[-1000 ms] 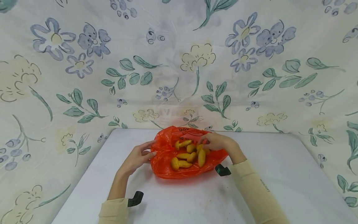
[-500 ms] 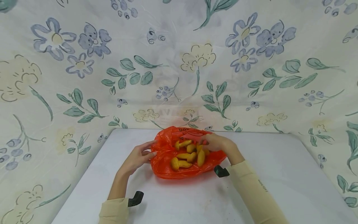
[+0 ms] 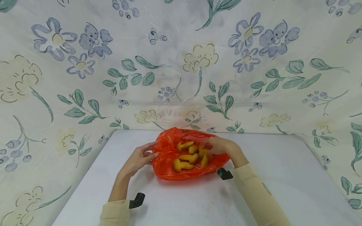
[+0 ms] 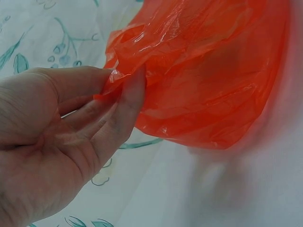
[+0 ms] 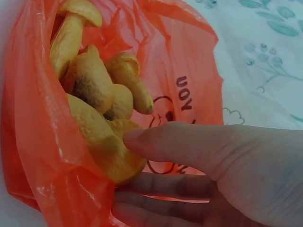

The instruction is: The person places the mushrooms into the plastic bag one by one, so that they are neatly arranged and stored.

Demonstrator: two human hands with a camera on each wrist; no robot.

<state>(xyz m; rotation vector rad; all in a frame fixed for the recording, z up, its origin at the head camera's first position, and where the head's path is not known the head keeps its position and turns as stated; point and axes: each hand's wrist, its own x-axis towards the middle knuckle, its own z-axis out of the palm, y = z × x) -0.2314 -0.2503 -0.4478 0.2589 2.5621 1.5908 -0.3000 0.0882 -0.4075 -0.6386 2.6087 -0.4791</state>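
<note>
A thin red plastic bag [image 3: 167, 174] lies on the white table with its mouth open. Several yellow-brown mushrooms [image 3: 182, 165] rest inside it. My left hand [image 3: 139, 159] pinches the bag's left edge between thumb and fingers; the left wrist view shows the crumpled film in that grip. My right hand [image 3: 222, 146] reaches into the bag from the right. In the right wrist view its thumb presses on the cap of one mushroom [image 5: 106, 142], with the other fingers curled below. Part of that mushroom is hidden by the bag's wall.
The white table [image 3: 175, 204] extends around the bag on both sides. A floral cloth [image 3: 181, 62] hangs behind it and along the sides. Dark wrist cameras stick out below both hands, the right one [image 3: 224, 173] close to the bag's front right edge.
My right hand has shifted slightly over the mushrooms at the bag's right side, and the mushroom under its fingers has turned a little. The left hand keeps its hold on the bag.
</note>
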